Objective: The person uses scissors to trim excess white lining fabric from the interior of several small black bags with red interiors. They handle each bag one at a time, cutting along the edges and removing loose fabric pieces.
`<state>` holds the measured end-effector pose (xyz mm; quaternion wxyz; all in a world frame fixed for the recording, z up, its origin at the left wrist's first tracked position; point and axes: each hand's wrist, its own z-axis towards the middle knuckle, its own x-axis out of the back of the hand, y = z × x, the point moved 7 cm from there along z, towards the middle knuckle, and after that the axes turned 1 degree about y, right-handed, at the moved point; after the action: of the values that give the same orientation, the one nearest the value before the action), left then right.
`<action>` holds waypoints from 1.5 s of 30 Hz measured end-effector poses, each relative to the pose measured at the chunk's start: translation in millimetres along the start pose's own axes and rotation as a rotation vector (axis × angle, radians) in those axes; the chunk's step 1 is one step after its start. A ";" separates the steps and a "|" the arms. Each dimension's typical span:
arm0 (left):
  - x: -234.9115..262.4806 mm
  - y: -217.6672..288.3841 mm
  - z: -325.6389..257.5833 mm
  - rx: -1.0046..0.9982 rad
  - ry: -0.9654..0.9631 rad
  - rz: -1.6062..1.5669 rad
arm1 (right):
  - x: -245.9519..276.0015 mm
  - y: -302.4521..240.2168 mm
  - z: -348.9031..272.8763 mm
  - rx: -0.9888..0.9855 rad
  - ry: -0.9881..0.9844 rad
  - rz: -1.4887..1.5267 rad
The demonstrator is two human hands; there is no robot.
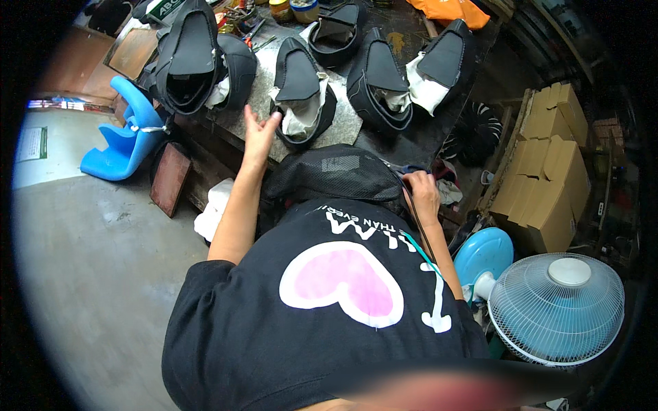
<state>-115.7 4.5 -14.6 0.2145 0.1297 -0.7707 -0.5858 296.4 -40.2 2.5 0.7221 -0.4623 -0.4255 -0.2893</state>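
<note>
My left hand (260, 135) is raised at the near edge of the workbench, fingers apart and nothing in them. Just right of it stands an unfinished black shoe (296, 74) with white lining or paper at its opening. A black mesh bag (322, 175) lies against my front at the waist. At the bag's right end is my right hand (423, 194), its fingers bent closed; what they grip is hidden. More black shoes of the same kind stand at the left (188, 58), at the back (336, 42) and at the right (379, 72).
Jars (303, 10) and small tools clutter the back of the dark workbench (394, 147). A blue plastic chair (127, 140) stands at left. On the right are cardboard boxes (541, 181) and a blue fan (558, 312) close to my right arm.
</note>
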 end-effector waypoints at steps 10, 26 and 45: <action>-25.6 30.2 24.0 -0.558 0.015 0.695 | 10.6 31.2 45.5 -0.157 0.023 0.134; -134.8 135.4 -18.6 -1.171 -0.114 0.972 | 0.9 -38.9 123.7 0.042 0.062 -0.025; -147.4 111.3 -16.3 -1.040 -0.219 1.256 | -10.8 -50.1 152.6 0.079 0.159 -0.027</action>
<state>26.7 88.3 69.4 0.4585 -0.4997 -0.3464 -0.6482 197.7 79.3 46.2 0.7675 -0.4031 -0.3841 -0.3178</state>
